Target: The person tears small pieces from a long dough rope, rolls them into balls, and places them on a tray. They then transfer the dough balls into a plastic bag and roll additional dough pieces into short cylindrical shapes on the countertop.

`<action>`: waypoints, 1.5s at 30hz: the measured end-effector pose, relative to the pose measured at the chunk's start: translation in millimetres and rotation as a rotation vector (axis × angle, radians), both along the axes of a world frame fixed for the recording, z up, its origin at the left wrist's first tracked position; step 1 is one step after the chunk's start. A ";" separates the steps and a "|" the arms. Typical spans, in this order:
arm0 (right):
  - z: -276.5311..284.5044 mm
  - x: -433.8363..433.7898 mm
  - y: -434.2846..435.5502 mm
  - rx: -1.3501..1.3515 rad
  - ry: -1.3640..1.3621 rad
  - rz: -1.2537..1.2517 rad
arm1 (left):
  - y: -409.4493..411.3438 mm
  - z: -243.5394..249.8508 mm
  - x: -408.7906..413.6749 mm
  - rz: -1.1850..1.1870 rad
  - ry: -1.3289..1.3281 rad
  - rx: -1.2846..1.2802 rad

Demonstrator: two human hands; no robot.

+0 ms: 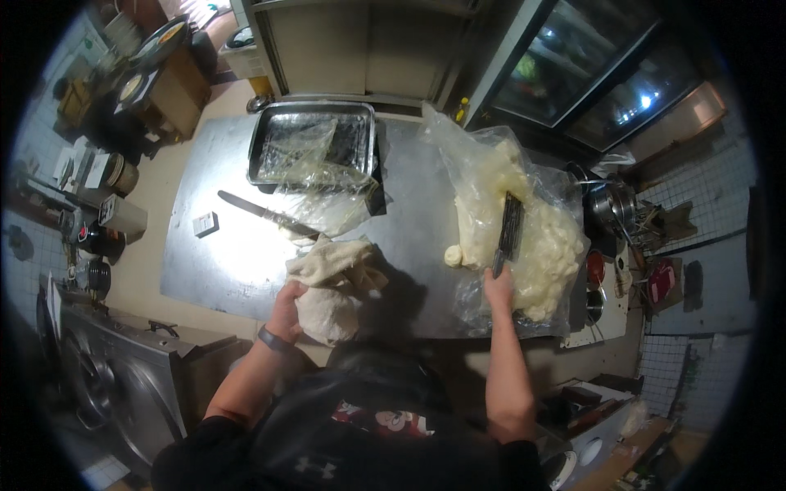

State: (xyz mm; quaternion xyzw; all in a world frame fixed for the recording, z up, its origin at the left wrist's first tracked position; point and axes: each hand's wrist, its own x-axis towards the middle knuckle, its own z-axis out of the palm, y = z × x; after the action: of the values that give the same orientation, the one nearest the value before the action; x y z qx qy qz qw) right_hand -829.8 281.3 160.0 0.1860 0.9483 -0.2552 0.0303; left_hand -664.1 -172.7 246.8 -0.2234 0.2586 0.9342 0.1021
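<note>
My right hand (498, 288) is shut around the dark handle of a cleaver (511, 224). Its broad, dark, streaked blade points away from me, over a large mass of pale yellow dough (546, 264). Clear plastic sheeting (473, 159) covers much of that dough, and whether the blade touches it I cannot tell. A small dough piece (453, 256) lies at its left edge. In my left hand (287, 310), a bunched beige cloth (328, 313) hangs at the table's near edge. Just beyond the cloth lies a long knife (245, 204), its far end partly under plastic.
On the metal table (417, 184) stands a rectangular metal tray (310, 110) with crumpled clear plastic (307, 166) spilling over its near rim. A small box (206, 224) sits at the left. Pots (614, 202) stand beyond the right edge, near a glass-doored cabinet (565, 67).
</note>
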 end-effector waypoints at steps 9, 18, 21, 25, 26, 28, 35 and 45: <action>45.9 50.2 -29.7 0.000 0.667 0.028 | 35.1 27.5 -145.6 -0.086 0.126 0.187; 16.7 182.6 -7.1 -0.297 0.514 -0.137 | 96.7 -68.0 -351.0 -0.031 0.357 -0.372; 4.3 229.3 9.0 -0.145 0.447 -0.057 | 128.0 -103.6 -348.9 0.054 0.158 -1.046; -23.3 276.0 19.9 -0.187 0.372 -0.148 | 172.4 -170.5 -264.2 -0.040 0.588 -1.868; -31.3 285.9 23.2 -0.216 0.325 -0.191 | 186.7 -173.5 -237.3 -0.113 0.695 -1.776; -59.0 303.7 33.1 -0.279 0.348 -0.254 | 213.4 -171.5 -205.5 -0.246 0.782 -1.606; -62.8 255.8 92.9 -0.260 0.250 -0.316 | 260.6 -199.1 -210.2 -0.565 0.780 -1.721; -90.7 142.5 269.4 -1.325 0.462 -0.990 | 275.2 -216.4 -226.3 -0.422 0.685 -1.783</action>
State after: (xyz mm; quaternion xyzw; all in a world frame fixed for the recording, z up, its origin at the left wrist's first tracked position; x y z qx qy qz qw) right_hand -687.3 550.7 69.3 0.4657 0.3957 -0.7717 -0.1759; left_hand -890.4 102.5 30.4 0.1157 0.9203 0.3731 -0.0200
